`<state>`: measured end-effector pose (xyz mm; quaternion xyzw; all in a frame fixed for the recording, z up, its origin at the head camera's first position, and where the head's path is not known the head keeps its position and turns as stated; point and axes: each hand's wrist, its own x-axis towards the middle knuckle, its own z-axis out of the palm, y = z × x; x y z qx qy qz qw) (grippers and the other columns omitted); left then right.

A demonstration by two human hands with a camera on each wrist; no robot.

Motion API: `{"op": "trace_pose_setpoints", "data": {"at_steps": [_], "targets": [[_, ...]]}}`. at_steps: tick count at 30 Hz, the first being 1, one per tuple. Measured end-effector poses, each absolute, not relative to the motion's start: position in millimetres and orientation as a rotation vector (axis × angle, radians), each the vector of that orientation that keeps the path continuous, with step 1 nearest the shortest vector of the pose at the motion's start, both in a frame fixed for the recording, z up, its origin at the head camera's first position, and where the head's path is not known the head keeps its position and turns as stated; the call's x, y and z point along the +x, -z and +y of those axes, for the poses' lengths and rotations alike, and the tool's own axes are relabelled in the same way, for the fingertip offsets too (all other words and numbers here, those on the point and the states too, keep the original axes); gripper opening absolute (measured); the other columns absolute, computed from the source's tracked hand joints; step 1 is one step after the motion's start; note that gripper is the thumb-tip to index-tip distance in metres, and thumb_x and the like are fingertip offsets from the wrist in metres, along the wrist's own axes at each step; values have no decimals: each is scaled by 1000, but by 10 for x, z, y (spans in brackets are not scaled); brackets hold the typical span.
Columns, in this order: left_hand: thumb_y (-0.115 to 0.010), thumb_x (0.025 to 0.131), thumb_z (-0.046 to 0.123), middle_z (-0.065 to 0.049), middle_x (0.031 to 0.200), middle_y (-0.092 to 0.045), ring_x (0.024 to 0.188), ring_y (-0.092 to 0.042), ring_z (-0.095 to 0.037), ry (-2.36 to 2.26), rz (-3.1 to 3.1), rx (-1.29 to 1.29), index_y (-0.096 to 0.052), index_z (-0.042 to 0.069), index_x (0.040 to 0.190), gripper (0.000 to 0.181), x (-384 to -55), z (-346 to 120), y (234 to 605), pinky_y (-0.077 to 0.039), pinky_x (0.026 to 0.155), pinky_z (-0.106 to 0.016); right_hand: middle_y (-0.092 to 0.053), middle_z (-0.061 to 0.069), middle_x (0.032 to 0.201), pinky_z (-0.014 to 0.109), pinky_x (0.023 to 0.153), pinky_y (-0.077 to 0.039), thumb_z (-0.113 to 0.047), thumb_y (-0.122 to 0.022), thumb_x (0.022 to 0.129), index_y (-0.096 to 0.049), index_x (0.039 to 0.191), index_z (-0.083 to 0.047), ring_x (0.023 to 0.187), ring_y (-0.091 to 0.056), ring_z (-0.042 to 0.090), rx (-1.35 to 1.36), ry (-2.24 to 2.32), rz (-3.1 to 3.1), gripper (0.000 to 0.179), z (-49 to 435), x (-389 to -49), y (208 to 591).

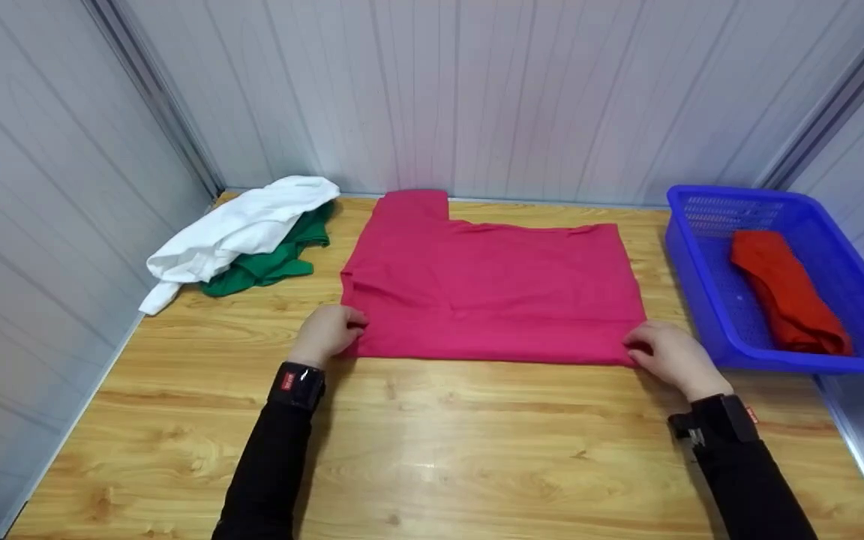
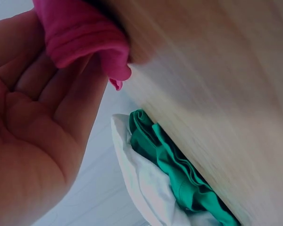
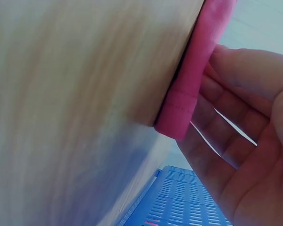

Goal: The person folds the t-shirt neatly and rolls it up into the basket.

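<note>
A pink shirt (image 1: 507, 285) lies partly folded on the wooden table, with a narrow section sticking out at its far left. At the shirt's near left corner, my left hand (image 1: 329, 332) pinches the edge; the left wrist view shows fabric (image 2: 85, 35) over the fingers, with the thumb mostly out of sight. My right hand (image 1: 670, 355) holds the near right corner. In the right wrist view, the thumb touches one side of the folded, stitched edge (image 3: 181, 101), and the other fingers reach behind it.
To the left, a white garment (image 1: 244, 225) lies heaped over a green one (image 1: 271, 262). A blue plastic basket (image 1: 717, 315) with perforated walls stands close beside my right hand, holding a folded orange-red garment (image 1: 788, 289). Pale panel walls enclose the table's back and sides.
</note>
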<state>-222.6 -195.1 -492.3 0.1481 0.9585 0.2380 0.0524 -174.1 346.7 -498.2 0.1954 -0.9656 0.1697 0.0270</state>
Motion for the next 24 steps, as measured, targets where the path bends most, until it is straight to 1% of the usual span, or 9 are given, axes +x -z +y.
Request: {"op": "trace_pose_setpoints", "data": {"at_steps": [14,24], "targets": [[-71,88,4,-16,113,-70,112,-63,-34,-747,2918,455,-76,1,107,20,-2144,-1973,4942,-48,96,-46,-67,13,99,52,87,-48,-5,-76,84,-73,99,-3,96,-63,37,622,-516,-2969,16,3472,-1619,5013],[-71,89,5,-13,114,-71,111,-63,-33,-721,2927,432,-77,3,106,18,-2005,-2017,4945,-49,96,-46,-68,11,98,50,85,-50,-6,-78,82,-72,97,-4,94,-64,34,635,-508,-2961,16,3442,-1467,5011]]}}
